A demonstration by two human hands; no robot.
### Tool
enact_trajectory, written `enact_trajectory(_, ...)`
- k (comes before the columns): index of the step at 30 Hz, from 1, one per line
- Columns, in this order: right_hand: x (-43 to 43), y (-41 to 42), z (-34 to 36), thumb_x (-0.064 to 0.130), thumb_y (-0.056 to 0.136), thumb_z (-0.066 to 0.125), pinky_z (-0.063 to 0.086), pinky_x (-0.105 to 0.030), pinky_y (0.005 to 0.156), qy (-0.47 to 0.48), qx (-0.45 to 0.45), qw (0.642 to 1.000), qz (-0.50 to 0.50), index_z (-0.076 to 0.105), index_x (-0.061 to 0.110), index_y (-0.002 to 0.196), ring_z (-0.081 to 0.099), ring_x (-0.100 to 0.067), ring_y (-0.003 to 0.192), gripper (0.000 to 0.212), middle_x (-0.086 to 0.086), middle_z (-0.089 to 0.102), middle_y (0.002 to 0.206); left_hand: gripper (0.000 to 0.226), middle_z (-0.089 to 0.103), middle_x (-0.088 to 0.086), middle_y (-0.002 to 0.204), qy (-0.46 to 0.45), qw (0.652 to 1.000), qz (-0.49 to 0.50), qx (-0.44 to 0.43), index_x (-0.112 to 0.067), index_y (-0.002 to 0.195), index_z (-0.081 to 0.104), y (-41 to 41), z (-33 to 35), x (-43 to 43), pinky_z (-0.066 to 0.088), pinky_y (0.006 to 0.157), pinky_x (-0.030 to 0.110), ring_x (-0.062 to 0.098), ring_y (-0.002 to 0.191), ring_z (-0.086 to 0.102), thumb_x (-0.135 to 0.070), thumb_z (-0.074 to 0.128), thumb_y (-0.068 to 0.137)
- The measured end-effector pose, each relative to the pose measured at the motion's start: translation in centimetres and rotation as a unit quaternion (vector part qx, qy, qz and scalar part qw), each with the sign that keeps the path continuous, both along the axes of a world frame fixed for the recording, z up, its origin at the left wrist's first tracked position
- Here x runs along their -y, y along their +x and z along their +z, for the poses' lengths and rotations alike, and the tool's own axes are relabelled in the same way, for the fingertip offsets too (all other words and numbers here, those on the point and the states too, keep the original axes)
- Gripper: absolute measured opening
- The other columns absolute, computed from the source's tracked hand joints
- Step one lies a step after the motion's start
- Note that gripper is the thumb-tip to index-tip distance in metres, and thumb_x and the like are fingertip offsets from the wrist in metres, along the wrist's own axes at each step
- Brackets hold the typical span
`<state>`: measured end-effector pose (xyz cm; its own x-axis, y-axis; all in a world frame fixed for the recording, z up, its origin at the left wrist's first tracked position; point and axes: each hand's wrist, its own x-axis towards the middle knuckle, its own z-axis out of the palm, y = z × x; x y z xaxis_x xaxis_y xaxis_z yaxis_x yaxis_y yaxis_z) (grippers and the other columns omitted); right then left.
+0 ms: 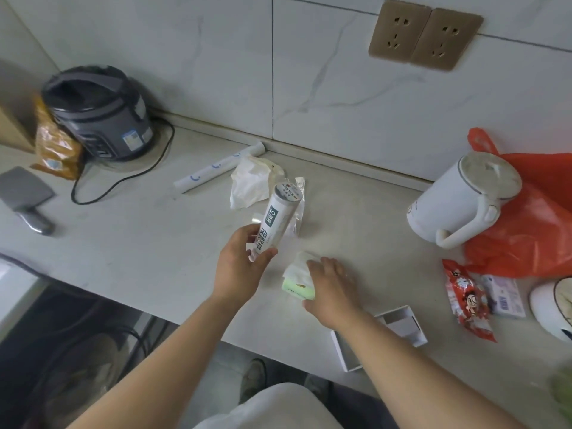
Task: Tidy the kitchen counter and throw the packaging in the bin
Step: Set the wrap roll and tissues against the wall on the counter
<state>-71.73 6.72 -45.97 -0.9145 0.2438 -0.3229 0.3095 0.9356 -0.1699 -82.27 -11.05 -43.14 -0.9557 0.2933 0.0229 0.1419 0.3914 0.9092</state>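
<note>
My left hand grips the lower end of a white cling film roll and holds it tilted above the counter. My right hand rests on a white and green tissue pack lying on the counter, fingers curled over it. Behind the roll lie clear plastic wrapping and a crumpled white paper. A thin white roll with blue marks lies by the wall.
A grey rice cooker with its cord and an orange snack bag stand at the back left, a cleaver in front. At the right are a white kettle, a red plastic bag, a red snack packet and an open white box.
</note>
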Motion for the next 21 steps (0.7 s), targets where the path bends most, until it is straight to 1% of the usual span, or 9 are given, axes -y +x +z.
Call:
enact_trajectory(3, 0.8, -0.5, -0.7, 0.034, 0.080, 0.071, 0.044, -0.048, 0.095, 0.042, 0.027, 0.999, 0.003, 0.032, 0.022, 0.143, 0.037, -0.029, 0.129, 0.075, -0.006, 0.038, 0.138, 0.044, 0.059, -0.031, 0.108, 0.005, 1.000, -0.012, 0.013, -0.045, 0.113, 0.053, 0.1, -0.6, 0.7, 0.049, 0.083, 0.021, -0.006, 0.106, 0.056, -0.025, 0.077, 0.083)
enact_trajectory(5, 1.1, -0.9, -1.0, 0.023, 0.081, 0.067, 0.044, -0.048, 0.092, 0.062, 0.029, 0.998, -0.006, 0.033, 0.021, 0.142, 0.040, -0.030, 0.126, 0.070, -0.007, 0.040, 0.136, 0.047, 0.059, -0.032, 0.108, 0.009, 1.000, -0.021, 0.016, -0.053, 0.109, 0.050, 0.0, -0.7, 0.9, 0.047, 0.084, 0.018, -0.006, 0.106, 0.056, -0.024, 0.078, 0.083)
enact_trajectory(7, 1.3, -1.3, -1.0, 0.019, 0.082, 0.065, 0.045, -0.048, 0.090, 0.076, 0.029, 0.997, -0.014, 0.036, 0.021, 0.140, 0.042, -0.030, 0.124, 0.065, -0.007, 0.042, 0.133, 0.050, 0.059, -0.032, 0.108, 0.013, 0.999, -0.031, 0.021, -0.056, 0.107, 0.049, -0.3, -0.7, 1.0, 0.047, 0.084, 0.016, -0.005, 0.107, 0.056, -0.023, 0.078, 0.083)
enact_trajectory(11, 1.7, -1.5, -1.1, 0.016, 0.080, 0.065, 0.044, -0.051, 0.092, 0.091, 0.043, 0.995, -0.028, 0.036, 0.021, 0.139, 0.041, -0.030, 0.124, 0.066, -0.009, 0.042, 0.133, 0.047, 0.060, -0.029, 0.107, 0.024, 0.998, -0.041, 0.033, -0.049, 0.111, 0.049, -0.7, -0.7, 1.1, 0.047, 0.084, 0.017, -0.006, 0.107, 0.056, -0.024, 0.078, 0.083)
enact_trajectory(14, 1.9, -1.7, -1.3, 0.012, 0.079, 0.064, 0.043, -0.052, 0.090, 0.093, 0.044, 0.994, -0.038, 0.034, 0.022, 0.138, 0.044, -0.030, 0.119, 0.067, -0.008, 0.042, 0.130, 0.046, 0.061, -0.022, 0.110, 0.035, 0.997, -0.050, 0.043, -0.038, 0.117, 0.051, -1.0, -0.7, 1.2, 0.050, 0.088, 0.024, -0.003, 0.108, 0.056, -0.025, 0.078, 0.083)
enact_trajectory(17, 1.8, -1.8, -1.5, 0.018, 0.075, 0.069, 0.041, -0.049, 0.084, 0.097, 0.037, 0.994, -0.035, 0.036, 0.024, 0.136, 0.046, -0.029, 0.114, 0.070, -0.006, 0.044, 0.125, 0.046, 0.061, -0.022, 0.109, 0.035, 0.997, -0.057, 0.045, -0.034, 0.118, 0.052, -1.3, -0.6, 0.8, 0.052, 0.088, 0.026, -0.002, 0.108, 0.056, -0.025, 0.079, 0.082)
enact_trajectory(21, 0.7, -1.5, -1.6, 0.022, 0.068, 0.074, 0.038, -0.051, 0.084, 0.089, 0.021, 0.995, -0.044, 0.039, 0.027, 0.132, 0.046, -0.028, 0.112, 0.073, -0.004, 0.045, 0.122, 0.046, 0.060, -0.027, 0.107, 0.024, 0.997, -0.070, 0.031, -0.037, 0.117, 0.052, -1.7, 0.1, -0.9, 0.052, 0.087, 0.025, -0.003, 0.109, 0.056, -0.025, 0.079, 0.082)
